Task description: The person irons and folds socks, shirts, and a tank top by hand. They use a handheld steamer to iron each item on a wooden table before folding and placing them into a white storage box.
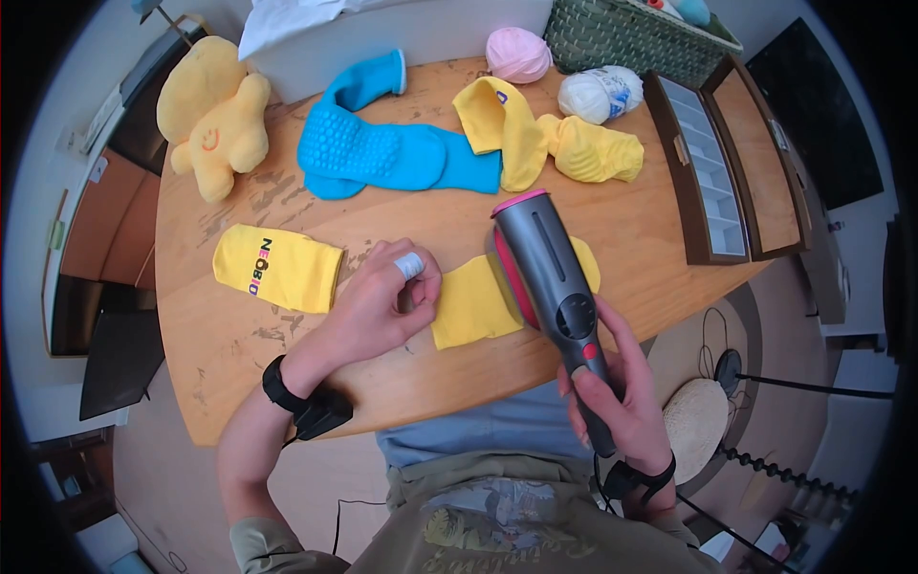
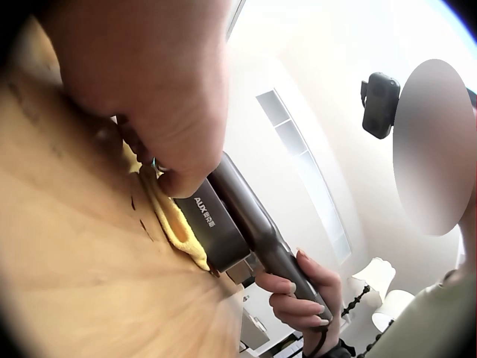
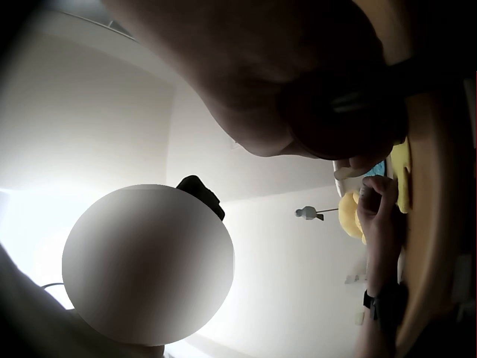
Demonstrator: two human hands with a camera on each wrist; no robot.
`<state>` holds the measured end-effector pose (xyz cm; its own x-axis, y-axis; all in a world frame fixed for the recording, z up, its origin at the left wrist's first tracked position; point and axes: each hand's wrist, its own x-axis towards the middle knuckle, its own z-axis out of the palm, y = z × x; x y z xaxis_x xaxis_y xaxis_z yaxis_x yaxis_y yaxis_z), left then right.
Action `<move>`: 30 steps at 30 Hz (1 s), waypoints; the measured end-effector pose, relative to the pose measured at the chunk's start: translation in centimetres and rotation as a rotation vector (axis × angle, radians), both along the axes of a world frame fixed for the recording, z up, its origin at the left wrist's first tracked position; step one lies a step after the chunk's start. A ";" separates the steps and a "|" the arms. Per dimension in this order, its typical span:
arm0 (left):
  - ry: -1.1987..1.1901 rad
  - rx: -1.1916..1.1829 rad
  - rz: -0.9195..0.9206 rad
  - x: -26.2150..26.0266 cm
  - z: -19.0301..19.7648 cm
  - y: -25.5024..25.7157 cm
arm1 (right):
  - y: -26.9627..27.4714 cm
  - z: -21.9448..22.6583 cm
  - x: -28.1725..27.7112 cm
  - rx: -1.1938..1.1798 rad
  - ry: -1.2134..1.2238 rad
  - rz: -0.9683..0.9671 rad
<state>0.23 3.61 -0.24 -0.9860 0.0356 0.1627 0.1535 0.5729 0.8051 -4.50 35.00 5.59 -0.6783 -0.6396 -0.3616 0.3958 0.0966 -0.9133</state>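
Upper left of the frame: yellow plush toy [image 1: 215, 120], smiling face printed on it, lying on the wooden counter [image 1: 411, 392]. Left of centre: lettered yellow sock [image 1: 277, 271], laid flat. Upper centre: blue socks [image 1: 382, 153] with raised dots, overlapped at right by bunched yellow socks [image 1: 521, 143]. Centre: left hand [image 1: 387, 301], fingers curled, pinching the left end of the flat yellow sock [image 1: 469, 308]. Right of centre: dark grey handheld appliance [image 1: 555, 268], pink-edged head over that sock; contact along its full face cannot be determined. Right hand [image 1: 622, 392], lower right of centre, grips the handle. Upper right: pink yarn ball [image 1: 517, 55], white yarn ball [image 1: 600, 94], woven basket [image 1: 622, 40] and compartment box [image 1: 703, 172], lid open.
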 end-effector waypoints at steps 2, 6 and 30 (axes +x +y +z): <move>-0.009 0.012 0.019 0.0 0.1 0.0 | 0.2 0.1 -0.4 0.011 0.001 -0.067; -0.010 -0.006 0.011 0.0 0.0 0.0 | 0.9 0.0 -1.1 -0.021 0.023 -0.173; 0.000 -0.027 0.015 0.0 0.0 -0.1 | 5.2 -1.7 -7.6 -0.003 0.218 -0.415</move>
